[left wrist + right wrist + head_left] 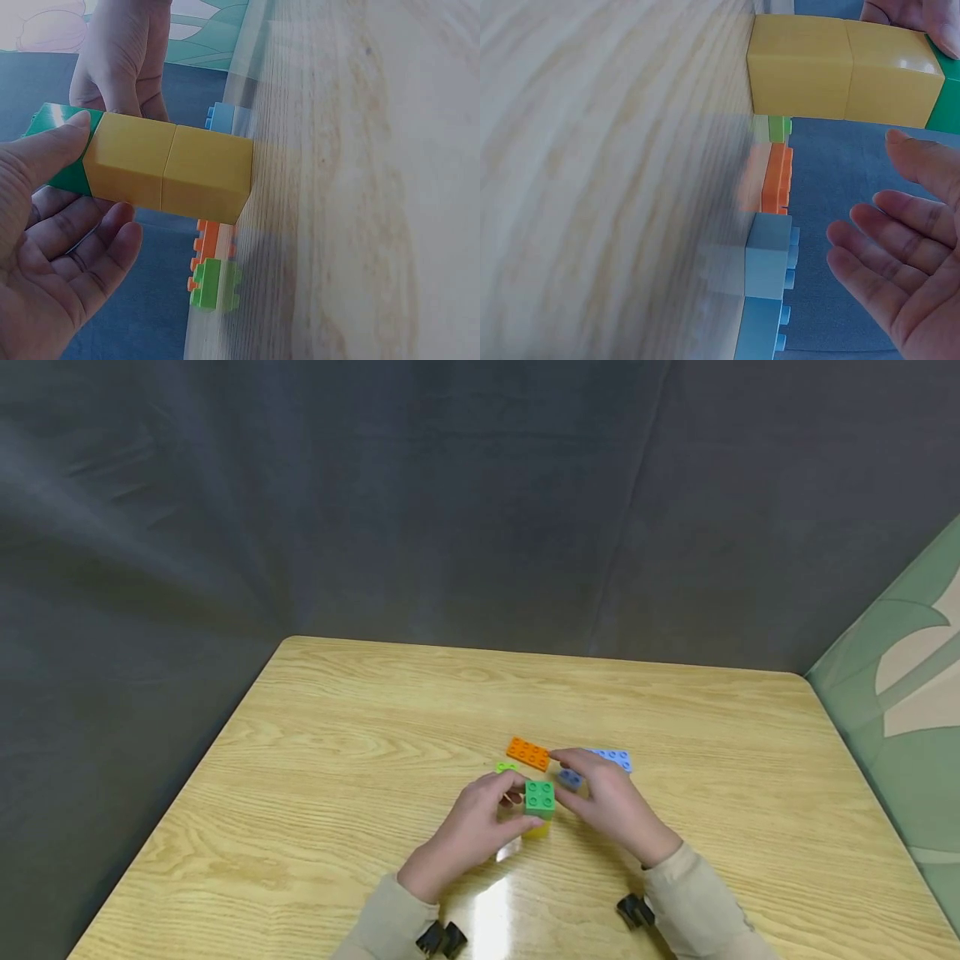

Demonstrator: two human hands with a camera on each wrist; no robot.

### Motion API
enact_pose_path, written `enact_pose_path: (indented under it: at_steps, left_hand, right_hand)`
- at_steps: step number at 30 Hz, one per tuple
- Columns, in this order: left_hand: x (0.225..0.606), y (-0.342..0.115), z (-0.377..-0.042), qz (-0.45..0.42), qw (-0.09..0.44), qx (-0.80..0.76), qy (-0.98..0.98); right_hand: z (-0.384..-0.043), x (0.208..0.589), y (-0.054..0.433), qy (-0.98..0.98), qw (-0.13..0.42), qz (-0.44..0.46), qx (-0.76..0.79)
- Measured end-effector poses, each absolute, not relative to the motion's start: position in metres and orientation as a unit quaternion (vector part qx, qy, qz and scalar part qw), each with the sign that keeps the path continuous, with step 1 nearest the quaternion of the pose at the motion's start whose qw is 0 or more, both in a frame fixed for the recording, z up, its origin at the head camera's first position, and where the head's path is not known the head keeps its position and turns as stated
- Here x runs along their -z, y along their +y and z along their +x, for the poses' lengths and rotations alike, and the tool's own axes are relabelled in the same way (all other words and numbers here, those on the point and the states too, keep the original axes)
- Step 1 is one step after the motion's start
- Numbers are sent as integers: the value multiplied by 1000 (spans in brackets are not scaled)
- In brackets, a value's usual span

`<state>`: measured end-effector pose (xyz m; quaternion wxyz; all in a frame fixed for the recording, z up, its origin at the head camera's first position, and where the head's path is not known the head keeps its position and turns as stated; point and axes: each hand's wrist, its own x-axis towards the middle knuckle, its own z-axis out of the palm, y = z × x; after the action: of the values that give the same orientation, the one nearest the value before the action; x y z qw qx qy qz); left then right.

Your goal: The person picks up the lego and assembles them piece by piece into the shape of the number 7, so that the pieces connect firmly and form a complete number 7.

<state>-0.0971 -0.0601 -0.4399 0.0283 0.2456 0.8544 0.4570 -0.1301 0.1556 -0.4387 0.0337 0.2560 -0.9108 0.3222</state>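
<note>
A small tower stands upright on the table: two yellow bricks, the lower (206, 172) and the upper (131, 154), with a green brick (540, 797) on top. My left hand (472, 827) pinches the green brick, its thumb on the near side and the fingers behind. To the tower's right is my right hand (611, 797), fingers apart and relaxed, holding nothing. In the right wrist view its thumb tip is close to the upper yellow brick. A small blue brick (570, 778) lies partly hidden beneath the right hand.
Behind the hands, a flat orange brick (528, 753), a light green brick (507, 767) and a larger blue brick (618, 758) lie on the wooden table (300, 760). A dark curtain (450, 510) hangs beyond the far edge. Patterned green cloth (915, 710) borders the right side.
</note>
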Motion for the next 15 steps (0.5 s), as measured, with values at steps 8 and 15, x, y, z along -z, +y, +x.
enact_pose_path:
  at_steps: [8,15]
  left_hand:
    - [441,-60,-98,249,25,-456,854]
    - [441,-60,-97,245,25,-454,856]
  right_hand:
    - [-136,440,152,-912,35,250,-324]
    - [-144,447,148,-916,28,240,-321]
